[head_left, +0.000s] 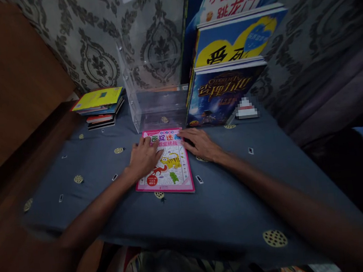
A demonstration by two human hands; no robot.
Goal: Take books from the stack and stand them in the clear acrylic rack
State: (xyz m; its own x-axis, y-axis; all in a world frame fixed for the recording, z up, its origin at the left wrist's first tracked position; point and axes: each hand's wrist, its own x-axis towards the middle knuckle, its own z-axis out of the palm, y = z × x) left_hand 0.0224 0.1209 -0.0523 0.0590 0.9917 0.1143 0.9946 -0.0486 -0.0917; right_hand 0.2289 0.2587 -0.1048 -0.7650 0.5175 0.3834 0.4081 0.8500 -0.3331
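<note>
A pink-bordered children's book (pixel 172 171) with a tiger on its cover lies flat on the blue cloth-covered table (pixel 227 200). My left hand (pixel 144 157) rests palm down on the book's upper left part. My right hand (pixel 201 144) lies flat at the book's upper right corner, its fingers touching the top edge. Neither hand grips anything. Just beyond the book stands a clear acrylic book holder (pixel 154 91), its near compartment bare.
Three large picture books (pixel 225 88) stand upright in the holder's right side. A small stack of thin books (pixel 100 107) with a yellow one on top lies at the back left. Patterned wallpaper (pixel 101 49) is behind; a wooden panel (pixel 7 85) on the left.
</note>
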